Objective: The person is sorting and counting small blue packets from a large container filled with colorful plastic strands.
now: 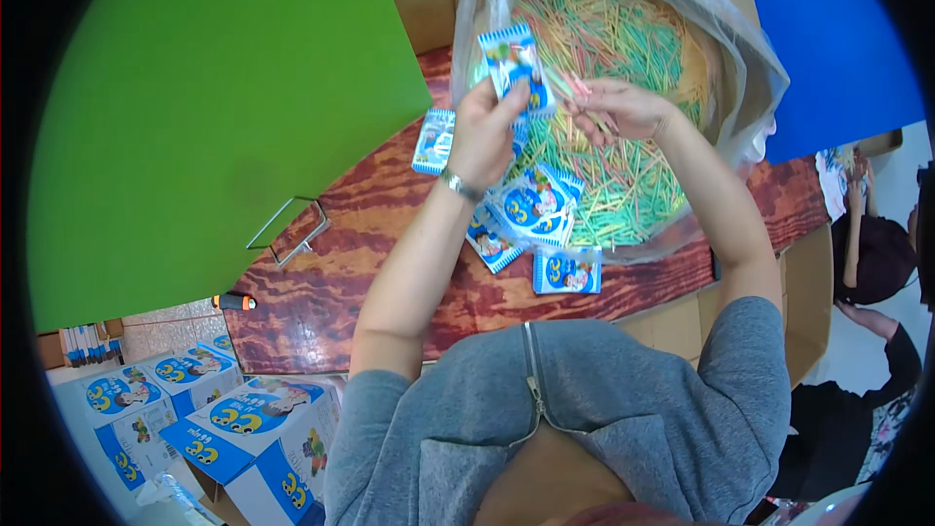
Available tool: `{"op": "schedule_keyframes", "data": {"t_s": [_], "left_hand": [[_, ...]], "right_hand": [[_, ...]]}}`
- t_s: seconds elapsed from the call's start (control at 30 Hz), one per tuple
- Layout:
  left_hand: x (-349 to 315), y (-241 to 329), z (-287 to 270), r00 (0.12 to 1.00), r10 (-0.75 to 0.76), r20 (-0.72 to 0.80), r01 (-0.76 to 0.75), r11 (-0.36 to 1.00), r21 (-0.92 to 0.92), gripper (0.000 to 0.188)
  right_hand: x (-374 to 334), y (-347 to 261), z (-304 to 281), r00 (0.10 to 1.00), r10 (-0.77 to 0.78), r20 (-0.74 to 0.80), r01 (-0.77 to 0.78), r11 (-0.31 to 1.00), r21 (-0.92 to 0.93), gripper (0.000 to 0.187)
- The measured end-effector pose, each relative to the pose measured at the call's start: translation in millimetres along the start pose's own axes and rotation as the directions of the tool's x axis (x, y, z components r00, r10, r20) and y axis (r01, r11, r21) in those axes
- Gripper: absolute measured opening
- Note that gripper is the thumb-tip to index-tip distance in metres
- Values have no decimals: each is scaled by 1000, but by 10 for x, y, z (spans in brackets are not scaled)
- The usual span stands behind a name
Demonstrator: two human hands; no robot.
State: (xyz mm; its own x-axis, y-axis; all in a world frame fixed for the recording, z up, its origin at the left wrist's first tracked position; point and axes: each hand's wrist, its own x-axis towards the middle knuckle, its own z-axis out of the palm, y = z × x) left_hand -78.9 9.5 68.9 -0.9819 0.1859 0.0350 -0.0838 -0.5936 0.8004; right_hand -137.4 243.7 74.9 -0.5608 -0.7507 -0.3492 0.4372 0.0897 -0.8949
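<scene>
Head view: left hand [484, 131] is pinching a blue-white packet [514, 66] upright, long axis twelve-to-six. Right hand [623, 107], at its three o'clock, is clamping thin coloured sticks [584, 93] pointing toward the packet.

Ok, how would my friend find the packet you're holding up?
Find the big clear bag full of coloured sticks on the wooden table. At its left edge, the left hand lifts one blue packet. The other packets lie flat below; this one is up in the air.
</scene>
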Motion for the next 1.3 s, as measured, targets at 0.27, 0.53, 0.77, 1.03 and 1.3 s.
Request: {"op": "schedule_keyframes", "data": {"t_s": [0.27,0.53,0.77,1.03,1.3], "left_hand": [[-70,-453,179,962,-247,120,258,963,-80,18],[-476,-302,130,993,-113,31,116,989,-93,24],[-675,-436,293,972,-208,107,232,918,-322,23],[-687,-419,-124,996,18,83,-36,974,224,16],[-705,-149,-222,776,562,286,-462,198,864,23]], "right_hand": [[-100,601,396,980,80,-181,-4,924,383,21],[-168,365,668,849,-260,-461,418,863,283,21],[177,613,780,573,-609,-548,563,779,-277,33],[-174,235,826,751,-557,-355,404,813,-419,24],[-579,-657,1080,935,-352,-40,89,344,-935,23]]}}
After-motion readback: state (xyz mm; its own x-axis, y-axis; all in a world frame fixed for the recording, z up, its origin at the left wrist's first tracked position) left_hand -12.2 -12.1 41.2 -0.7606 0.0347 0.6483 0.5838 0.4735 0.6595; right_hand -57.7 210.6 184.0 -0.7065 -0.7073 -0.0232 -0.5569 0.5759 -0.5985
